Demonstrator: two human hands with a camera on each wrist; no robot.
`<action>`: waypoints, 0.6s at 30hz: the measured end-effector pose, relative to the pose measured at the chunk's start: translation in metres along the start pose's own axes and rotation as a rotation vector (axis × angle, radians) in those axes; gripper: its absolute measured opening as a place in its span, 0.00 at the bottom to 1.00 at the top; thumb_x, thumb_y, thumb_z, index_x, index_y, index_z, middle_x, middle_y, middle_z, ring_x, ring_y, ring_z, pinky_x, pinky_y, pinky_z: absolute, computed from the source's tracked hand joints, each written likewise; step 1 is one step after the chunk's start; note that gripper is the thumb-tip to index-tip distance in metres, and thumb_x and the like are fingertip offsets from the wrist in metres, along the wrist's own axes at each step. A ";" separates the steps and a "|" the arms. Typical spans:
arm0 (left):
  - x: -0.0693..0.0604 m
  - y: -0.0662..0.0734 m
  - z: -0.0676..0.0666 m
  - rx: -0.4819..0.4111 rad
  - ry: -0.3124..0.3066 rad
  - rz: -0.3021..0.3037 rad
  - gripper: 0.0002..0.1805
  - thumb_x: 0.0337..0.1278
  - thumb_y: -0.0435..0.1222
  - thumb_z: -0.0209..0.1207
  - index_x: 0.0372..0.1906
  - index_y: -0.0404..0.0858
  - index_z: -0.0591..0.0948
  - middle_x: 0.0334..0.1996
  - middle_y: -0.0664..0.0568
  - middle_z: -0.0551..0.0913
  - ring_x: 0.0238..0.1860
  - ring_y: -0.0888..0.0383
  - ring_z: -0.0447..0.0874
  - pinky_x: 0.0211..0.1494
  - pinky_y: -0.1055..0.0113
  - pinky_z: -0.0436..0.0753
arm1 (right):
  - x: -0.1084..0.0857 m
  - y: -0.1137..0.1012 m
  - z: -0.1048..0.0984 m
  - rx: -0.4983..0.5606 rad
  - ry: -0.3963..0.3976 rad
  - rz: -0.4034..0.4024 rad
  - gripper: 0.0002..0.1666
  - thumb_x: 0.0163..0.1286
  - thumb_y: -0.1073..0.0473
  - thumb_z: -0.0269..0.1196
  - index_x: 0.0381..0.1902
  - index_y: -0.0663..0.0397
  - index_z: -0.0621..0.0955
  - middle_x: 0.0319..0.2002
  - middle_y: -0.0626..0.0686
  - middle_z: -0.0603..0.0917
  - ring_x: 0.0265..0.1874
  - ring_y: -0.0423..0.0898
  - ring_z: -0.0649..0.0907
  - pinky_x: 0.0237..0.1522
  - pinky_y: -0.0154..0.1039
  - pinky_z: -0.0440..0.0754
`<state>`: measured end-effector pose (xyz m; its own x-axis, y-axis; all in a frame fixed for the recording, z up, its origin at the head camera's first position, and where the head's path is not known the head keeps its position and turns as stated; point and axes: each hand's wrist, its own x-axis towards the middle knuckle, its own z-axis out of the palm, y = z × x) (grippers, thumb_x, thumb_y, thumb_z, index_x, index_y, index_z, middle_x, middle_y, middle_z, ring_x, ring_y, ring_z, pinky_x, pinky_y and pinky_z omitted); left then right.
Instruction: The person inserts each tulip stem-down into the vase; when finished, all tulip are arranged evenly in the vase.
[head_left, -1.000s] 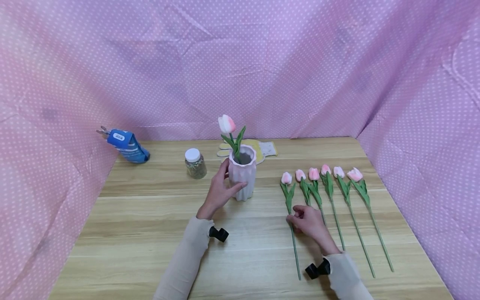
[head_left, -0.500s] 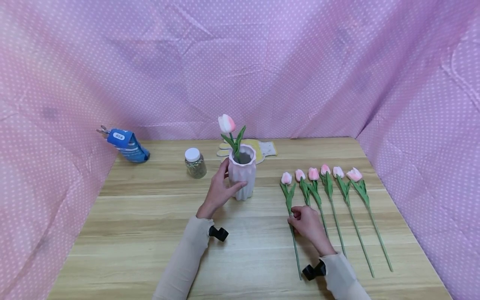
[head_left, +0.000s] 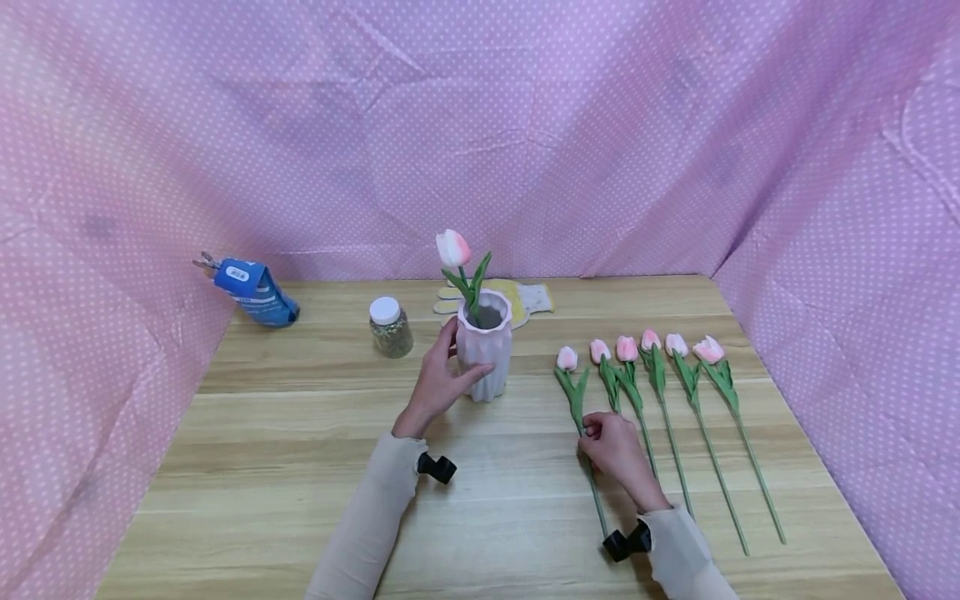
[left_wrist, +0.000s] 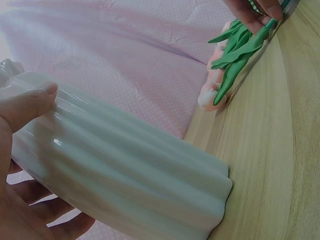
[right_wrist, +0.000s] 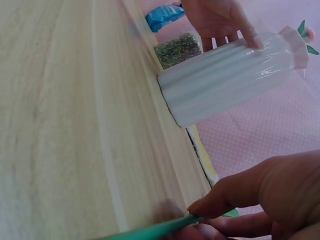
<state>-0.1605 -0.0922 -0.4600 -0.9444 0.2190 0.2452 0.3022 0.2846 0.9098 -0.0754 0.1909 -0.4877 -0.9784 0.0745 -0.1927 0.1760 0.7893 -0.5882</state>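
A ridged white vase stands upright on the wooden table, with one pink and white tulip in it. My left hand holds the vase from its left side, the thumb across its front and the fingers behind. On the right, my right hand pinches the green stem of the leftmost tulip just below its leaves. In the right wrist view the thumb and fingertips meet on that stem. Several other tulips lie in a row beside this hand, which hides parts of the nearest stems.
Left of the vase is a white-lidded jar of small greenish grains. A blue bag with metal tips sticking out lies at the back left. Behind the vase rests a yellow and white glove. Pink dotted cloth hangs around the table.
The right hand has tightened on the leftmost tulip's stem. This tulip's head has shifted slightly left and its stem has tilted. The left hand and vase have stayed put.
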 end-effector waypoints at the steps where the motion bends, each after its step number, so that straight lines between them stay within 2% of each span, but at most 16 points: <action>1: 0.000 0.000 0.000 -0.001 0.000 0.000 0.46 0.54 0.41 0.72 0.76 0.47 0.60 0.71 0.48 0.71 0.71 0.46 0.71 0.71 0.46 0.77 | 0.000 0.000 0.000 0.019 -0.006 0.017 0.17 0.56 0.68 0.64 0.45 0.65 0.85 0.33 0.54 0.86 0.28 0.42 0.81 0.29 0.34 0.80; 7: 0.000 0.000 0.000 0.004 0.002 -0.004 0.46 0.55 0.42 0.72 0.76 0.47 0.60 0.71 0.48 0.71 0.71 0.46 0.70 0.71 0.45 0.76 | -0.002 0.001 -0.004 0.154 -0.024 0.081 0.18 0.57 0.69 0.64 0.47 0.66 0.84 0.36 0.58 0.86 0.23 0.40 0.81 0.23 0.32 0.82; 18: 0.000 0.002 -0.001 -0.007 -0.004 -0.018 0.47 0.54 0.43 0.72 0.76 0.48 0.60 0.71 0.49 0.71 0.71 0.46 0.70 0.71 0.45 0.75 | -0.001 0.006 -0.008 0.277 -0.047 0.110 0.20 0.61 0.68 0.66 0.52 0.68 0.82 0.36 0.59 0.88 0.23 0.41 0.83 0.22 0.35 0.85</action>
<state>-0.1595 -0.0924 -0.4577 -0.9490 0.2178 0.2278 0.2847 0.2823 0.9161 -0.0737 0.2007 -0.4848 -0.9470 0.1168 -0.2993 0.3096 0.5810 -0.7527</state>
